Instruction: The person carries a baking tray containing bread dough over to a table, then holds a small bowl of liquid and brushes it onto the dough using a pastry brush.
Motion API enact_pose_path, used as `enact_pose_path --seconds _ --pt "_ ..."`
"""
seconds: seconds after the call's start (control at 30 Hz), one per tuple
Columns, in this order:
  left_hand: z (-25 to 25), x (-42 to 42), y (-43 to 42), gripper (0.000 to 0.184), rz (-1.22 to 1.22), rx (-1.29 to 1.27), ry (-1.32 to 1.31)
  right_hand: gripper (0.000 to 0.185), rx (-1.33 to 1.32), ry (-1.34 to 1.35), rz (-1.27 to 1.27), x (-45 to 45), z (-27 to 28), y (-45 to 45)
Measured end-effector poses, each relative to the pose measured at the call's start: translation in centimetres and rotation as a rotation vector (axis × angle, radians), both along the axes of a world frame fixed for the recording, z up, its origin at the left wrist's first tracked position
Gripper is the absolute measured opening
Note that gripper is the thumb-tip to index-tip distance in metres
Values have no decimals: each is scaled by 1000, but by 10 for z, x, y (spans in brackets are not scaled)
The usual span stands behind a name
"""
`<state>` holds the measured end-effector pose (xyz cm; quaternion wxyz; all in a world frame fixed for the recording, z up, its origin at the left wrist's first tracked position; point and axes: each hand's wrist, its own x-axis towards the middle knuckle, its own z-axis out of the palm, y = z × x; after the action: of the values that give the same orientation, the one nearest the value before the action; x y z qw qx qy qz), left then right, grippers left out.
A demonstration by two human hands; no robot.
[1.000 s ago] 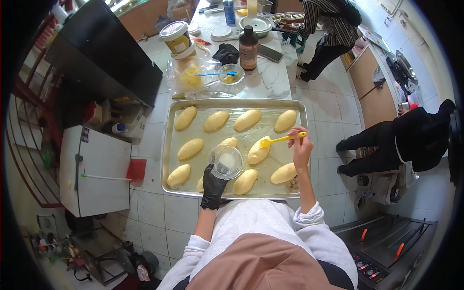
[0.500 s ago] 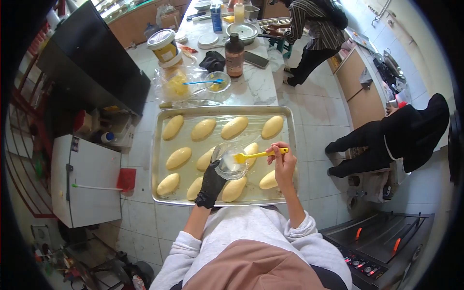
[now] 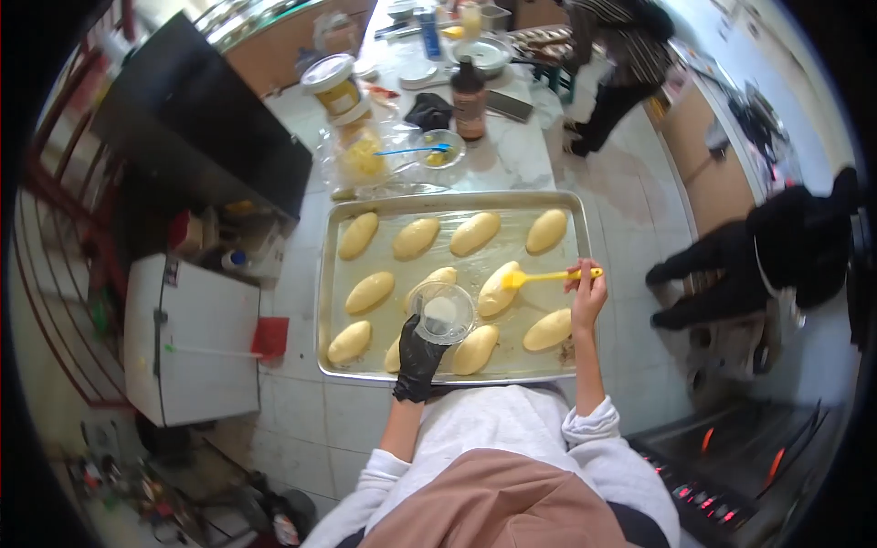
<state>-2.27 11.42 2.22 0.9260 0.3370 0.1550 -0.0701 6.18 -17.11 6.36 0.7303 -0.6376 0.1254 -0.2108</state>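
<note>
My left hand (image 3: 420, 363), in a black glove, is closed around a small clear bowl (image 3: 445, 312) with whitish liquid in it, held over the tray. Bare, my right hand (image 3: 587, 290) pinches the handle of a yellow pastry brush (image 3: 548, 275). Its bristles are on or just over an oval piece of dough (image 3: 499, 290) right of the middle. Several more pale dough pieces (image 3: 475, 234) lie in rows on the metal baking tray (image 3: 326, 274). The bowl and glove partly cover two of them.
Beyond the tray, a marble table (image 3: 521, 155) carries a brown bottle (image 3: 469, 100), a tub (image 3: 331, 84), a phone (image 3: 509, 106) and a dish with a blue brush (image 3: 411, 149). Two people in dark clothes stand to the right. A black appliance (image 3: 722, 466) stands at lower right.
The yellow brush has left the clear bowl and moved right to a dough piece. My left hand still holds the bowl, now slightly lower over the tray. The whole view has shifted.
</note>
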Motion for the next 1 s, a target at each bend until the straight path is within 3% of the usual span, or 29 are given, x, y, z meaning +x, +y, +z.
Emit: enact_pose_path --seconds 0.07,0.1,0.13,0.2,0.27,0.33,0.37,0.47,0.6,0.83,1.0 --pt "-41 -11 9 58 15 667 -129 23 -3 -41 -176 2 2 -6" --pt "-45 -11 12 58 -3 582 -103 23 -23 -45 -147 4 -4 -10" --pt "15 -6 -1 59 43 -343 123 23 -42 -57 -174 4 -2 -15" --pt "40 -6 -9 51 66 -353 109 23 -91 -64 -198 6 5 -13" --pt "24 -11 -4 52 86 -325 80 23 -40 -87 -170 9 11 -5" --pt "4 -17 6 53 -117 886 -145 23 -24 -102 -67 11 13 9" --pt "3 -22 8 53 -110 897 -139 22 -2 -114 4 12 10 17" --pt "23 -12 0 56 123 -228 100 21 -103 -119 170 9 22 36" --pt "38 -7 -4 53 162 -261 39 20 -351 -24 382 2 53 42" --pt "43 -5 -3 55 186 -241 73 16 -356 -104 27 9 47 31" --pt "43 3 -1 57 136 -282 48 15 -259 -99 182 -10 47 50"
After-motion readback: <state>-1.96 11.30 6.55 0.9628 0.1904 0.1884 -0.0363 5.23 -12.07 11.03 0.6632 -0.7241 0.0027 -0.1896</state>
